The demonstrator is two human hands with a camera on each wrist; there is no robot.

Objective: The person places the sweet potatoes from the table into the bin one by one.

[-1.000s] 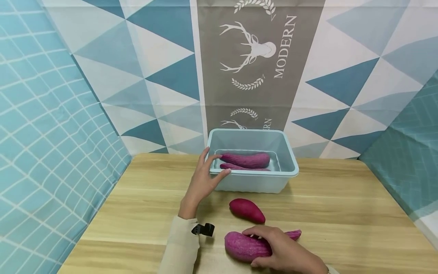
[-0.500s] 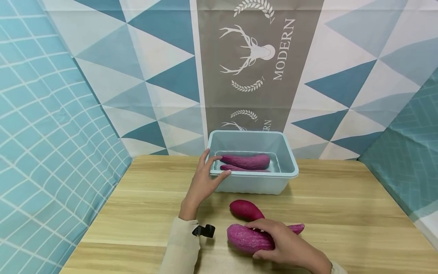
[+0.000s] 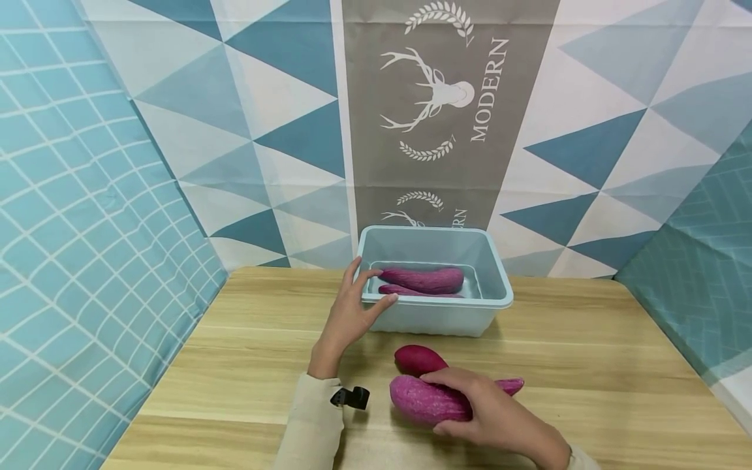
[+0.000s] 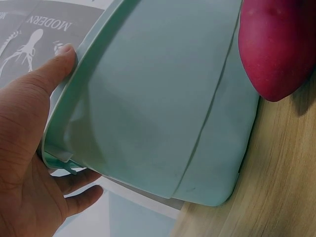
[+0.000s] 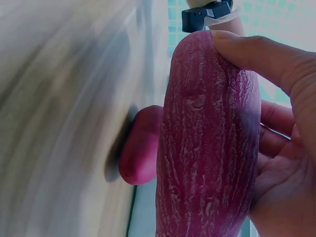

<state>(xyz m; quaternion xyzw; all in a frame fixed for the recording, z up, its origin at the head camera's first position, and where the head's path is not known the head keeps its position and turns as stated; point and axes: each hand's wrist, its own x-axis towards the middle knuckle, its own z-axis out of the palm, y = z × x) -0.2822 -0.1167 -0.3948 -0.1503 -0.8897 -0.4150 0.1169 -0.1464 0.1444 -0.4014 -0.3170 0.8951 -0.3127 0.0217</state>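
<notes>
My right hand [image 3: 493,418] grips a large ridged purple sweet potato [image 3: 425,399], thumb on the near side and fingers over the far side. In the right wrist view this sweet potato [image 5: 207,133] is raised off the wooden surface. Just behind it lies a smaller, smooth magenta sweet potato [image 3: 418,359], partly covered. My left hand [image 3: 346,313] holds the near left corner of a pale blue plastic bin [image 3: 435,318], thumb on the front rim. Inside the bin lie two more purple sweet potatoes, a thick one [image 3: 431,281] and one [image 3: 405,290] partly hidden by the front wall.
The wooden tabletop [image 3: 587,365] carries everything. A patterned cloth [image 3: 282,130] hangs directly behind the bin, with blue tiled cloth [image 3: 88,228] at the left. A black strap mount [image 3: 350,397] sits on the left wrist.
My right hand has lifted the large sweet potato and moved it slightly forward, so it now covers more of the smaller one. The left hand stays at the bin's corner.
</notes>
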